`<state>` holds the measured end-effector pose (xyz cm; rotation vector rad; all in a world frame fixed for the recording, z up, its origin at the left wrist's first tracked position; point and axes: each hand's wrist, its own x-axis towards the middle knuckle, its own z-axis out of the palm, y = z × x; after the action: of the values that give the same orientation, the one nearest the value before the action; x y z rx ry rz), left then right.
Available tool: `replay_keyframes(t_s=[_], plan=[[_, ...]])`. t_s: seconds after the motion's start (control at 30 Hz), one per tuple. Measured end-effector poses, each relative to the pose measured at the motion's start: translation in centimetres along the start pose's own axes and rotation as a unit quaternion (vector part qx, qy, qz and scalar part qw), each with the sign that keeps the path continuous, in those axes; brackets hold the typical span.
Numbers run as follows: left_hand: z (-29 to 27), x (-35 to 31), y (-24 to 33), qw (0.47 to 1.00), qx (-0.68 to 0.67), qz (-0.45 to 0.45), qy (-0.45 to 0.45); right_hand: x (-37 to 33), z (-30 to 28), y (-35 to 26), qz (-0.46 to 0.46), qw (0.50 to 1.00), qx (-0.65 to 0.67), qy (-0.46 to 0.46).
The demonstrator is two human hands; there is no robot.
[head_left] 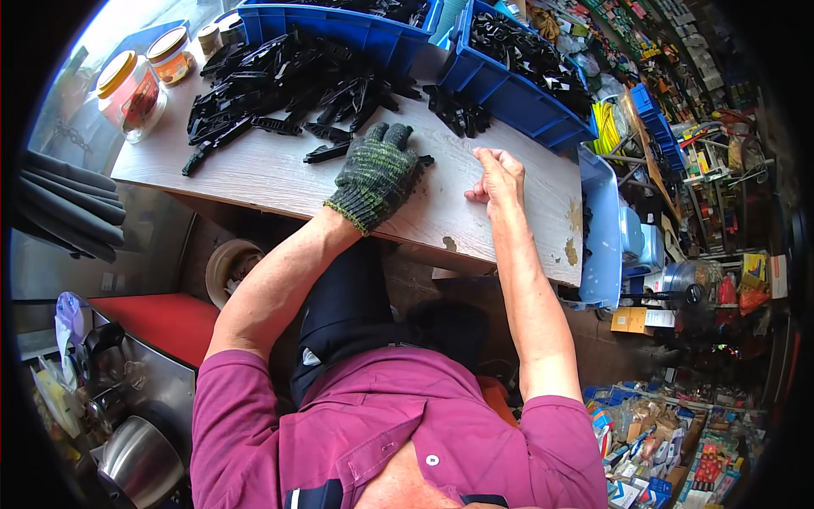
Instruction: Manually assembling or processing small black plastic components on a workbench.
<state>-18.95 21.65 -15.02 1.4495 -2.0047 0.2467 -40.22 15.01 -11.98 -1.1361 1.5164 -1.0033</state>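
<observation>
My left hand (373, 174), in a dark green and black knitted glove, is closed over a black plastic part (426, 160) at the table's near middle. One end of that part sticks out to the right of the glove; the rest is hidden. To the right, my bare right hand (502, 176) hovers at the tabletop, its thumb and forefinger pinched and the other fingers curled. Whatever may be in that pinch is too small to name. Just left of the glove lies another black part (327, 153). Beyond it spreads a large heap of similar black plastic parts (254, 89).
Two blue bins (500, 72) (339, 30) of black parts stand along the far side. A smaller pile (458, 112) lies before the right one. Lidded jars (129, 93) stand at the far left. A light blue tub (600, 229) is by the table's right edge.
</observation>
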Motion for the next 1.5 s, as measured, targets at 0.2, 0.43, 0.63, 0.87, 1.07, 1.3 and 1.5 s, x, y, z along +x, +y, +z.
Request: replay_keyframes(t_s=[0.2, 0.43, 0.63, 0.87, 1.07, 1.3, 1.5], plan=[[-0.9, 0.3, 0.7, 0.999, 0.006, -0.032, 0.028, 1.3, 2.3, -1.3, -0.012, 0.996, -0.083, 0.032], [-0.5, 0.0, 0.8, 0.999, -0.017, -0.012, -0.029, 2.3, 4.2, -2.0, -0.033, 0.981, -0.184, 0.057], [0.1, 0.4, 1.1, 0.996, -0.068, -0.049, -0.034, 2.8, 4.6, -1.8, -0.08, 0.952, -0.289, 0.06], [-0.5, 0.2, 1.0, 0.991, -0.104, -0.072, -0.042, 2.9, 3.5, -0.9, -0.061, 0.978, -0.196, 0.042], [-1.3, 0.6, 1.2, 0.993, -0.022, -0.104, -0.06, 0.5, 0.6, 0.1, -0.02, 0.998, 0.003, -0.065], [-0.4, -1.0, 2.4, 0.969, -0.223, -0.048, 0.099, -4.1, -0.3, 2.4, -0.04, 0.969, 0.107, -0.218], [-0.3, -1.8, 3.8, 0.939, -0.336, -0.064, 0.041, -6.3, 0.5, 2.1, -0.022, 0.963, 0.158, -0.215]])
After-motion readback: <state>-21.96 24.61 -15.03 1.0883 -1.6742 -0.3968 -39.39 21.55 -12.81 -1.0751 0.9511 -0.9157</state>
